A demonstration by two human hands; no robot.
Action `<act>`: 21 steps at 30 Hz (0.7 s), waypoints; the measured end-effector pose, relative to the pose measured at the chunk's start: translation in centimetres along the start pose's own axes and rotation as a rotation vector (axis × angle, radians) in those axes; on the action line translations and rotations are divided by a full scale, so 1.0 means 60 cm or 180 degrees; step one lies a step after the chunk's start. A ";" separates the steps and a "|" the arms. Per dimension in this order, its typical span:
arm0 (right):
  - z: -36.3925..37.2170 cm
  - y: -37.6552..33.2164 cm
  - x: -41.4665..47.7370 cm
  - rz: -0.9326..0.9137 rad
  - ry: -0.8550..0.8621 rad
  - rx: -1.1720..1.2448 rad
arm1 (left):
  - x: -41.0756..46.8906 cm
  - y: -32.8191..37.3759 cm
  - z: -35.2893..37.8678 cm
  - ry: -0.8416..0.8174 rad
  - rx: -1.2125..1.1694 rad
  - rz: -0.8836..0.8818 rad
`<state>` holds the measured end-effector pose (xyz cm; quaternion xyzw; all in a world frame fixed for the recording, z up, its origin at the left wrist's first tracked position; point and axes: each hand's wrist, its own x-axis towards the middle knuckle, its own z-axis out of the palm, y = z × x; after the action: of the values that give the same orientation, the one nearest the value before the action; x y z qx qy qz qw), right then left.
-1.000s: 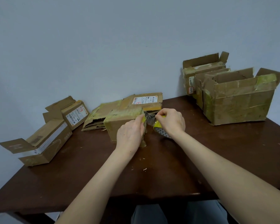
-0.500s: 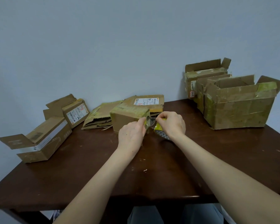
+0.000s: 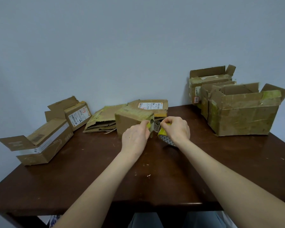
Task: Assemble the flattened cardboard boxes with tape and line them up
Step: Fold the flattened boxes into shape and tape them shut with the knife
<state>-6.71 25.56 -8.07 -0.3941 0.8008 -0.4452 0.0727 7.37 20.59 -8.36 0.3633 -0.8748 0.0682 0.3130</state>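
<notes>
A small cardboard box [image 3: 130, 120] with yellowish tape on top stands at the middle of the dark table [image 3: 89, 170]. My left hand [image 3: 135, 139] presses a strip of tape against the box's right edge. My right hand [image 3: 175, 129] grips a tape roll [image 3: 165, 137] with a yellow outside and a patterned core, just right of the box. A short stretch of clear tape runs between the two hands. Behind the box lies a pile of flattened cardboard boxes [image 3: 104, 119], one with a white shipping label.
Three assembled open boxes [image 3: 243, 116] stand in a row at the back right by the wall. Two more boxes lie at the left, a long one [image 3: 43, 143] and a labelled one [image 3: 76, 115]. The table's front edge is near my body.
The view has shifted slightly. My hands have stayed together at the box's right edge, with the tape strip between them; the box looks slightly turned.
</notes>
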 end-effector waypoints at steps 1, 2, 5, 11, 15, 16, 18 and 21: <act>0.000 0.000 0.001 0.0005 -0.0001 0.0000 | -0.005 -0.003 -0.002 0.0082 -0.0052 0.0030; 0.000 0.001 0.002 0.0004 -0.0008 -0.0021 | -0.009 -0.005 -0.005 0.0154 -0.0131 0.0080; -0.004 0.002 0.005 -0.0042 -0.0014 -0.0162 | -0.016 -0.008 -0.008 0.0359 -0.0242 0.0254; -0.007 0.002 0.008 -0.0006 0.0000 -0.0288 | -0.008 0.008 0.000 0.0256 -0.0363 0.0228; -0.006 0.001 0.009 0.0035 -0.0016 -0.0304 | -0.005 0.007 0.011 0.0081 -0.0284 0.0116; -0.007 0.001 0.009 0.0032 -0.0014 -0.0302 | -0.004 0.006 0.012 0.0072 -0.0242 0.0097; -0.007 0.000 0.008 0.0013 -0.0022 -0.0317 | -0.003 0.004 0.014 0.0066 -0.0183 0.0087; -0.005 -0.003 0.007 -0.0011 -0.0072 -0.0364 | 0.001 0.005 0.015 0.0015 -0.0095 0.0147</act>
<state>-7.04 25.43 -7.65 -0.4040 0.8234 -0.3942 0.0584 6.69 20.44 -9.03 0.3381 -0.8832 0.0633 0.3188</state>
